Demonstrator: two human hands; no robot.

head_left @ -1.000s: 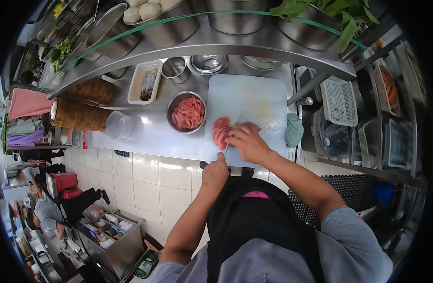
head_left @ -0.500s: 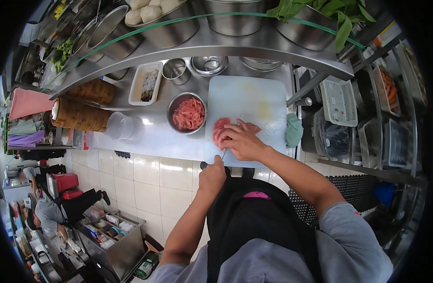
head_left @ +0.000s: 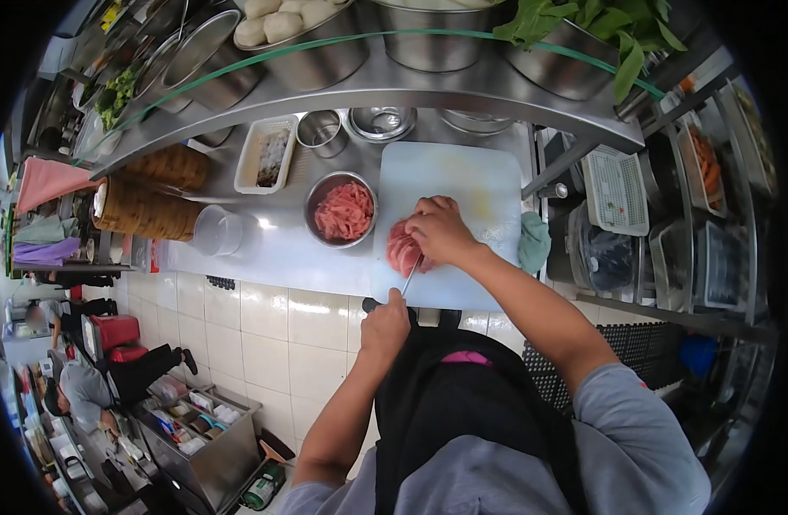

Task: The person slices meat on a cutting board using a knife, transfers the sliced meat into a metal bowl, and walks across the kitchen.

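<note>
My left hand [head_left: 385, 328] is closed around the handle of a knife [head_left: 411, 276], near the front edge of the white cutting board [head_left: 488, 163]. The thin blade points away from me and reaches the raw red meat [head_left: 401, 249] at the board's left side. Over the meat's right part lies my right hand [head_left: 445, 230], fingers curled and pressed on it, hiding some of it. Just left of the board stands a steel bowl [head_left: 312, 225] filled with strips of raw meat [head_left: 342, 211].
A white basket [head_left: 267, 154] and a steel pot [head_left: 322, 134] stand behind the bowl. A clear plastic tub [head_left: 218, 230] is further left. A green cloth [head_left: 534, 243] lies at the board's right edge. The steel shelf [head_left: 394, 90] overhangs the back. Co-workers are at far left.
My right hand has shifted away from me and its spread fingers have curled. The meat piece seen right of its fingers is now hidden. My left hand keeps the knife nearly in place.
</note>
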